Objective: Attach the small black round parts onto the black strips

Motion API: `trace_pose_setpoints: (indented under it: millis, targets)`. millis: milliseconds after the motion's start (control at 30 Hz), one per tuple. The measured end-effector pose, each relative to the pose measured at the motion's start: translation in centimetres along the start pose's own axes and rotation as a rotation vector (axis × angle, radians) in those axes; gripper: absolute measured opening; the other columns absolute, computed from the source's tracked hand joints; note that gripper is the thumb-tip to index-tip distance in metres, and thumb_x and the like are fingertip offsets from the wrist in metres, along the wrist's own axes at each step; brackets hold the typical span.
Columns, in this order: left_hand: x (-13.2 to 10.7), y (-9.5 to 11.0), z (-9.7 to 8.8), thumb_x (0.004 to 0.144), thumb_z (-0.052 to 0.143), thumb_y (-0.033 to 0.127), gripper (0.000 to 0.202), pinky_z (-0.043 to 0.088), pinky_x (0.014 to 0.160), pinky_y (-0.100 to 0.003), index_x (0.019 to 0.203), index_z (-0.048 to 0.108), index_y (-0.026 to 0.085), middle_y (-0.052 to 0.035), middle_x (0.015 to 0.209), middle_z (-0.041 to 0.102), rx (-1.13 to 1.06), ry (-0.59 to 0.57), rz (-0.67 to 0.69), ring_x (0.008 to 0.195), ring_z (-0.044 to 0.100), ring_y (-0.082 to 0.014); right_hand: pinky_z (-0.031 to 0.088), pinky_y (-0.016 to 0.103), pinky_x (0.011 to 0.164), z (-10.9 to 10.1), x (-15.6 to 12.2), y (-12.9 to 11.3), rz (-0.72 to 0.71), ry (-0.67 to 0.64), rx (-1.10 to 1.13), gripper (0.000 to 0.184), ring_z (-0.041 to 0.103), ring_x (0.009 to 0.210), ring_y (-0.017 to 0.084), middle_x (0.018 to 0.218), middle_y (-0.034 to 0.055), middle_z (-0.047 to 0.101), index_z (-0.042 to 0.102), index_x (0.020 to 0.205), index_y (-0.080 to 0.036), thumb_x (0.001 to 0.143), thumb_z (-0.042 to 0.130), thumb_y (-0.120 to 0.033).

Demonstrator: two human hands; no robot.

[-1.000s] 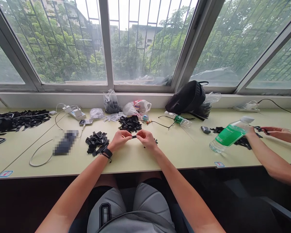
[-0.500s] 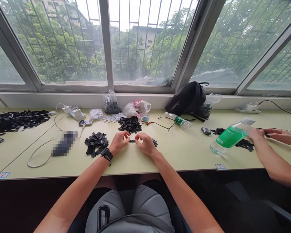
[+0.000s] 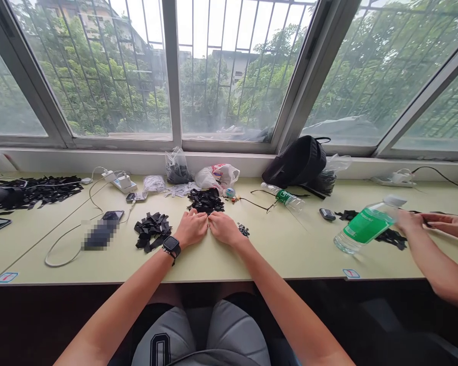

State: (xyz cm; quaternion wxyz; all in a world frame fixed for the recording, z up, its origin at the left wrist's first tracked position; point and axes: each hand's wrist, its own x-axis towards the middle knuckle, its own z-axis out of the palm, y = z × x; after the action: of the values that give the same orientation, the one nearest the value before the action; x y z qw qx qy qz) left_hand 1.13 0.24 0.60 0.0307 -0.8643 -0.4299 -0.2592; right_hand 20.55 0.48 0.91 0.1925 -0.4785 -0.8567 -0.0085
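My left hand [image 3: 193,227], with a black watch on its wrist, and my right hand [image 3: 224,228] meet above the table, fingers curled and knuckles nearly touching. Both are closed on a small black strip, which the fingers now hide almost completely. Just beyond the fingertips lies a heap of black strips [image 3: 206,200]. A second pile of black strips [image 3: 152,231] lies left of my left hand. Small dark metallic-looking pieces [image 3: 243,230] are scattered close to the right of my right hand.
Behind are plastic bags [image 3: 217,176], a black bag [image 3: 297,162] and a lying bottle [image 3: 284,196]. A phone [image 3: 105,229] with cables is at left. On the right, a green-labelled bottle [image 3: 368,226] stands near a co-worker's hands [image 3: 410,221].
My hands have drawn closer together, with the fingers curling inward. The black strip that showed between them is now mostly covered. The view has shifted slightly.
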Motion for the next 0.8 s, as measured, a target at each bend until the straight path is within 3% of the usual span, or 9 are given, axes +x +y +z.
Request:
trace_pose_setpoints:
  millis: [167, 300, 500, 633, 700, 800]
  targets:
    - [2.0, -1.9, 1.3, 0.098, 0.058, 0.042, 0.033, 0.04, 0.099, -0.047, 0.125, 0.07, 0.027, -0.01, 0.14, 0.066, -0.062, -0.051, -0.054, 0.123, 0.054, -0.0344, 0.045, 0.034, 0.098, 0.6, 2.9, 1.3, 0.036, -0.029, -0.014, 0.018, 0.06, 0.107, 0.024, 0.113, 0.012, 0.069, 0.071, 0.108, -0.018, 0.1, 0.055, -0.018]
    - [4.1, -4.0, 2.2, 0.096, 0.058, 0.044, 0.038, 0.039, 0.106, -0.047, 0.129, 0.069, 0.028, -0.0097, 0.145, 0.064, -0.128, -0.082, -0.087, 0.127, 0.054, -0.0334, 0.045, 0.034, 0.1, 0.8, 5.0, 2.2, 0.072, -0.039, 0.042, 0.02, 0.059, 0.111, 0.024, 0.117, 0.0124, 0.068, 0.071, 0.112, -0.019, 0.099, 0.056, -0.015]
    - [5.5, -5.1, 1.9, 0.094, 0.063, 0.044, 0.034, 0.043, 0.107, -0.046, 0.118, 0.073, 0.024, -0.0147, 0.144, 0.064, -0.154, -0.096, -0.112, 0.125, 0.06, -0.0333, 0.047, 0.032, 0.096, 0.6, 6.6, 3.1, 0.09, -0.039, 0.087, 0.017, 0.061, 0.106, 0.023, 0.112, 0.0126, 0.069, 0.072, 0.103, -0.016, 0.098, 0.056, -0.013]
    - [3.5, -5.3, -0.4, 0.089, 0.068, 0.033, 0.031, 0.047, 0.104, -0.043, 0.118, 0.076, 0.024, -0.0142, 0.139, 0.067, -0.124, -0.054, -0.071, 0.121, 0.063, -0.0323, 0.049, 0.03, 0.09, 0.1, 5.2, 3.8, 0.062, -0.017, 0.141, 0.018, 0.064, 0.1, 0.02, 0.11, 0.0093, 0.07, 0.073, 0.103, -0.017, 0.095, 0.058, -0.013]
    - [1.7, -5.8, -2.6, 0.089, 0.067, 0.029, 0.032, 0.049, 0.101, -0.042, 0.119, 0.076, 0.024, -0.0123, 0.127, 0.073, -0.104, -0.057, -0.054, 0.117, 0.065, -0.0317, 0.05, 0.032, 0.088, -0.8, 3.5, 4.3, 0.043, 0.058, 0.228, 0.021, 0.065, 0.098, 0.02, 0.112, 0.0085, 0.071, 0.073, 0.107, -0.018, 0.092, 0.06, -0.012]
    - [-1.5, -7.0, -6.9, 0.092, 0.061, 0.031, 0.029, 0.052, 0.093, -0.041, 0.114, 0.078, 0.025, -0.0112, 0.114, 0.077, -0.102, -0.072, -0.146, 0.106, 0.069, -0.031, 0.051, 0.034, 0.082, -2.7, 0.2, 4.7, 0.032, 0.114, 0.301, 0.021, 0.066, 0.091, 0.021, 0.103, 0.0071, 0.072, 0.074, 0.105, -0.021, 0.093, 0.059, -0.014]
